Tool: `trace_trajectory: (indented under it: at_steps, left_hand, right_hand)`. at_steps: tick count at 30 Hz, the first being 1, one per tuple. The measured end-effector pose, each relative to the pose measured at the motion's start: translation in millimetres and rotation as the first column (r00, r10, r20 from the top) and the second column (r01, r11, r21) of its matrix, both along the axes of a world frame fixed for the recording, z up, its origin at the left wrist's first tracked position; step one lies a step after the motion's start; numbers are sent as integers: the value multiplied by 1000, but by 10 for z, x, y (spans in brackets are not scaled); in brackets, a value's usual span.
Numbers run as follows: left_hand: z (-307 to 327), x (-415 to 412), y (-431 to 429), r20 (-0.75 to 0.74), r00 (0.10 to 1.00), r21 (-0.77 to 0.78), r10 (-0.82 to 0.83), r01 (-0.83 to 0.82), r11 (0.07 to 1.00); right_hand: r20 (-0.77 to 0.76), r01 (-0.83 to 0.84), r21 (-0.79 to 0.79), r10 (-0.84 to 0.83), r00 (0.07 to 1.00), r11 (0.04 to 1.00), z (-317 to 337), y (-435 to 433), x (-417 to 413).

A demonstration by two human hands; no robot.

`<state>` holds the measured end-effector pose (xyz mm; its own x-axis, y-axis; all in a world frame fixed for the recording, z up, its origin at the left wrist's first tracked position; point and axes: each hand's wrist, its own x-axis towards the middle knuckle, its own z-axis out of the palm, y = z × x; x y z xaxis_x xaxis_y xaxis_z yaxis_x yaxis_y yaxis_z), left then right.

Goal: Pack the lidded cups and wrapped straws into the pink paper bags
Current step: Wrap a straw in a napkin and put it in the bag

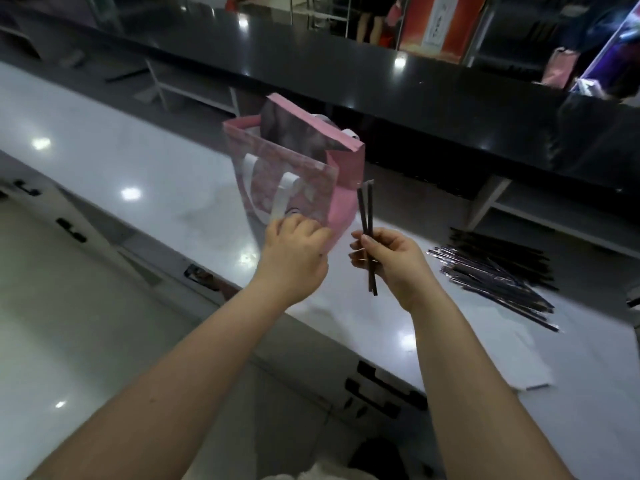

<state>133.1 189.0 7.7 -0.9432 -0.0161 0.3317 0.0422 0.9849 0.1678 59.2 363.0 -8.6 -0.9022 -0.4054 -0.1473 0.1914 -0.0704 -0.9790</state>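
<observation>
A pink paper bag (341,199) with white handles stands open on the pale counter (145,174), its mouth facing me. My left hand (294,254) grips the bag's near lower corner. Just to the right, my right hand (388,258) pinches two dark wrapped straws (366,216), which point up toward the bag's right edge. A pile of several more wrapped straws (498,271) lies on the counter further right. No lidded cup is visible; the bag's inside is too dim to make out.
A raised black ledge (346,67) runs along the back of the counter. White paper sheets (526,362) lie near the counter's front edge on the right. Drawer fronts with dark handles (384,389) sit below. Another pink bag (561,67) stands far back right.
</observation>
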Motion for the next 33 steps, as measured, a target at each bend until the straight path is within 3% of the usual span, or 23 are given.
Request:
trace_trajectory:
  at_steps: [6,11,14,17,22,28,33]
  left_hand:
    - [389,39,-831,-70,997,-16,10,-11,1000]
    - [772,-398,-1361,-160,987,46,28,-20,999]
    - [908,-745,-1582,-173,985,59,12,-2,998]
    - [954,-1086,-1744,-136,991,91,-13,26,996]
    - [875,-1574,-1927,14,999,133,-44,42,990]
    - [789,-2072,-2125,104,948,220,-302,274,936]
    - [704,-2266,-2249,218,880,273,-422,360,892]
  right_hand:
    - [-201,113,-3,-111,973,994,629,-563,149]
    - [-290,243,-66,-252,923,968,1233,-981,-177]
    - [-375,230,-78,-243,895,970,1421,-1202,-411]
    - [-431,193,-56,-198,881,980,1434,-1389,-654]
    - [-381,180,-31,-179,907,983,1221,-1657,-1092]
    - [-337,139,92,-101,936,986,931,-1914,-1513]
    - [-338,102,362,29,941,926,755,-1831,-1701]
